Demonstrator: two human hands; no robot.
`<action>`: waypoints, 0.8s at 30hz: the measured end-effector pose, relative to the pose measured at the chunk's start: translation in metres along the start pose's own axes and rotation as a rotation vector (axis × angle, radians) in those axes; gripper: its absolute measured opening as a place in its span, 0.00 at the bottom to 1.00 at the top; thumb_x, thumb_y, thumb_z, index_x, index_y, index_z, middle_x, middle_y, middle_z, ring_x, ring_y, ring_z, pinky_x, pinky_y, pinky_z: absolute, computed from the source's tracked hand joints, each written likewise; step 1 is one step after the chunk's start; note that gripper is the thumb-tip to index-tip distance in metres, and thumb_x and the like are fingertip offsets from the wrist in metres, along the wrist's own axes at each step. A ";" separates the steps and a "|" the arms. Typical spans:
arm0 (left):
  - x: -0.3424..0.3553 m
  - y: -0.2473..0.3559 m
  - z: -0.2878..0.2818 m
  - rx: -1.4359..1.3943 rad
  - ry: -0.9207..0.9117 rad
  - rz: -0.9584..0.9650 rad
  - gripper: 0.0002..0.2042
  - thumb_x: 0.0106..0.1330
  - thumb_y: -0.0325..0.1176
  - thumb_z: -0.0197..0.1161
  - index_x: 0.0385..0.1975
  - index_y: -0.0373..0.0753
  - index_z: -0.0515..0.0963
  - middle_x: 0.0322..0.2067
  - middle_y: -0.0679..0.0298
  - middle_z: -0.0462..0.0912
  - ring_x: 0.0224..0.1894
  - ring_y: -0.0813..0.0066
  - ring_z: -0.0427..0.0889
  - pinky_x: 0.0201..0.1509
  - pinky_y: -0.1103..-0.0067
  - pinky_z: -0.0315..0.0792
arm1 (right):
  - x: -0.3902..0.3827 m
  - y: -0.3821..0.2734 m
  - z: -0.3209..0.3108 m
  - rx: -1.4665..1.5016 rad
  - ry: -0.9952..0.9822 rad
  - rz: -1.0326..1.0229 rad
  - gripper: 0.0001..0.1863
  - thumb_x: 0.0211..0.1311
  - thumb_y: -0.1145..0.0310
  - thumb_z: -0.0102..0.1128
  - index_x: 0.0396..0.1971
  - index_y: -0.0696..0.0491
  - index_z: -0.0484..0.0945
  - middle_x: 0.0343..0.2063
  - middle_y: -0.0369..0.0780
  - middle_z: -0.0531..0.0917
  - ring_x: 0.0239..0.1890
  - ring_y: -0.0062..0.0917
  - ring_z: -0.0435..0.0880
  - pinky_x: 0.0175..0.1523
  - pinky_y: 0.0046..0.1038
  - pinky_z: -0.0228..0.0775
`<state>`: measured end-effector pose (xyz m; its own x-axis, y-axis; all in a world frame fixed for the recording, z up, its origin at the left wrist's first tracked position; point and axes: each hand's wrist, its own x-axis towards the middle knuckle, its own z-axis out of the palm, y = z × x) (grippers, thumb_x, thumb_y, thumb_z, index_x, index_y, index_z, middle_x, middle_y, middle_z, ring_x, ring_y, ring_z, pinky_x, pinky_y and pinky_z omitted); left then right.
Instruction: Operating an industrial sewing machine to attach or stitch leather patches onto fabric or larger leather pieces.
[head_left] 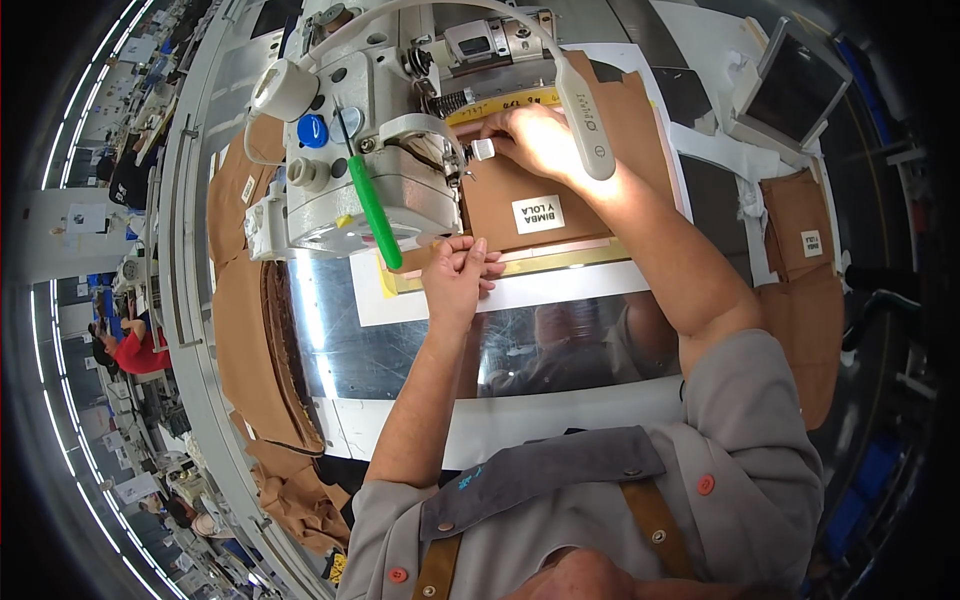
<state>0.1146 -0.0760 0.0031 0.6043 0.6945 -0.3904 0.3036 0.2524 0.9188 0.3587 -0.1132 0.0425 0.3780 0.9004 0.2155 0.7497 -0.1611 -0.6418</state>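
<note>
A brown fabric panel (620,120) with a white printed label (538,214) lies in a flat frame with a yellow edge (560,260), under the head of a sewing machine (370,190). My left hand (457,275) is at the panel's near left corner, thumb and fingers drawn together; whatever they pinch is too small to make out. Beside the needle area and a small white knob (482,149), my right hand (530,140) rests over the panel with curled fingers. Lamp glare and the fingers themselves hide what it grips. A green-handled screwdriver (373,210) lies against the machine head.
A white lamp arm (585,120) reaches over my right hand. Stacked brown panels (250,340) hang at the left, and more labelled brown pieces (800,230) lie at the right. A dark screen (795,85) stands far right. Other people, one in red (140,345), sit farther left.
</note>
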 end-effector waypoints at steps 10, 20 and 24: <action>-0.003 -0.004 -0.018 0.520 0.161 0.347 0.11 0.70 0.36 0.69 0.39 0.33 0.84 0.27 0.60 0.88 0.22 0.74 0.85 0.25 0.80 0.75 | 0.037 0.034 0.031 -0.051 0.047 -0.082 0.10 0.63 0.59 0.69 0.39 0.48 0.88 0.32 0.44 0.89 0.37 0.42 0.88 0.45 0.40 0.78; 0.014 -0.001 -0.036 1.254 0.167 0.893 0.19 0.65 0.41 0.71 0.56 0.47 0.83 0.23 0.66 0.84 0.24 0.69 0.82 0.35 0.74 0.73 | 0.043 0.036 0.032 -0.087 -0.007 -0.116 0.09 0.63 0.61 0.69 0.40 0.46 0.89 0.34 0.39 0.90 0.39 0.38 0.88 0.48 0.37 0.79; 0.016 0.001 -0.034 1.287 0.152 0.879 0.20 0.66 0.42 0.71 0.57 0.48 0.82 0.24 0.64 0.85 0.26 0.68 0.84 0.38 0.74 0.74 | 0.038 0.034 0.040 -0.088 -0.011 -0.094 0.09 0.63 0.60 0.68 0.40 0.45 0.89 0.35 0.39 0.90 0.41 0.37 0.88 0.49 0.36 0.79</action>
<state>0.0991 -0.0419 -0.0004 0.8703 0.3882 0.3033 0.3585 -0.9213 0.1504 0.3773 -0.0680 -0.0008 0.2983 0.9174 0.2634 0.8265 -0.1102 -0.5521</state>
